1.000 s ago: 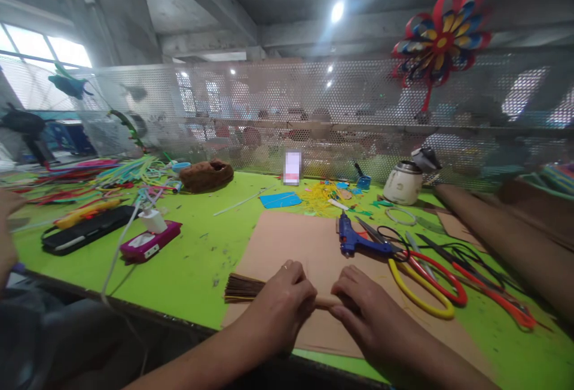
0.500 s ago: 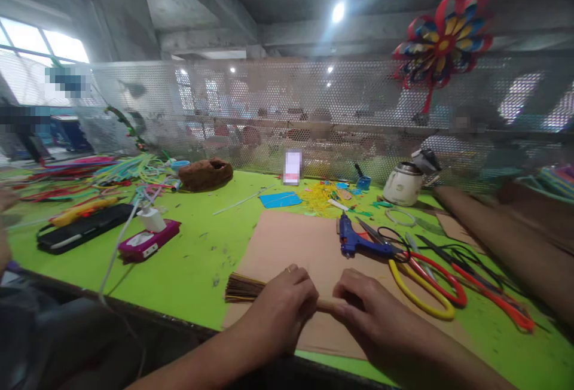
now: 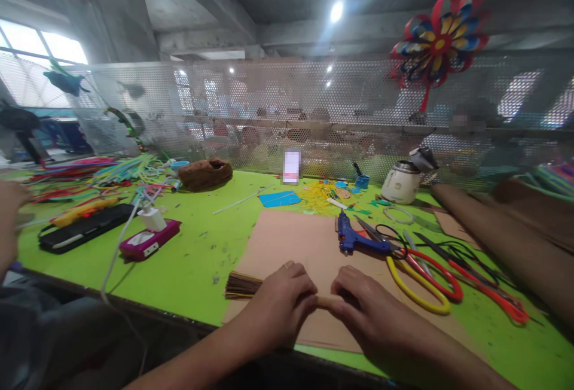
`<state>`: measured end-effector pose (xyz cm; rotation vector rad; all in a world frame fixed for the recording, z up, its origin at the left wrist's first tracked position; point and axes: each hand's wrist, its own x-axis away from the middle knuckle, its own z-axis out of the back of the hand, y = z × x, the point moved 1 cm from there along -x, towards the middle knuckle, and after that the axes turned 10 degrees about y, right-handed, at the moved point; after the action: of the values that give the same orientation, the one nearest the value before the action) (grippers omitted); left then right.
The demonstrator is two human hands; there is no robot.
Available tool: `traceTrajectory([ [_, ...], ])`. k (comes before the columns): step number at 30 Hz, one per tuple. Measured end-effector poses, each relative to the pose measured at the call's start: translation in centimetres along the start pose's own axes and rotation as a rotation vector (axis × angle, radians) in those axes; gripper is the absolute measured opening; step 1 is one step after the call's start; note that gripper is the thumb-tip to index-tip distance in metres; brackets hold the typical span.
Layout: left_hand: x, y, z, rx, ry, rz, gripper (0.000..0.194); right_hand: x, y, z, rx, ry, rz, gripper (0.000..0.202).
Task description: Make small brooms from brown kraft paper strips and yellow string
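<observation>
A bundle of thin brown strips [image 3: 242, 285], with a few yellowish ones along its edges, lies crosswise over the near part of a brown paper sheet [image 3: 296, 237]. My left hand [image 3: 287, 297] is closed around its middle, and the loose strip ends stick out to the left. Between my hands a smooth tan section [image 3: 326, 301] shows, perhaps paper wrapped round the bundle. My right hand [image 3: 365, 300] pinches that section at its right end. Fingers and palms hide most of the bundle. Just beyond my right hand lie a blue glue gun [image 3: 359, 237] and yellow-handled scissors [image 3: 419, 285].
Red-handled scissors [image 3: 488, 282] lie at right, near another person's forearm [image 3: 506, 240]. A white pot [image 3: 400, 182], yellow scraps [image 3: 325, 197] and a blue sheet [image 3: 280, 199] are farther back. A purple power strip [image 3: 150, 240] sits left; another person's hand [image 3: 11, 216] is at the left edge.
Both my hands keep their grip on the bundle, with only slight finger movement. At the left edge, the other person's hand has come further into view.
</observation>
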<state>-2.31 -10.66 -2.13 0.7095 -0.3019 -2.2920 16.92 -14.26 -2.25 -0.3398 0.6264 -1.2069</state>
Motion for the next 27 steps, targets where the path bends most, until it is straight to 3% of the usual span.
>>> traceTrajectory([
  [4, -0.29, -0.32, -0.23, 0.032, 0.022, 0.056, 0.016, 0.04, 0.26, -0.21, -0.028, 0.019, 0.034, 0.012],
  [27, -0.39, 0.31, 0.29, -0.071, -0.089, -0.001, 0.027, -0.34, -0.39, 0.59, -0.004, -0.09, -0.071, 0.012],
])
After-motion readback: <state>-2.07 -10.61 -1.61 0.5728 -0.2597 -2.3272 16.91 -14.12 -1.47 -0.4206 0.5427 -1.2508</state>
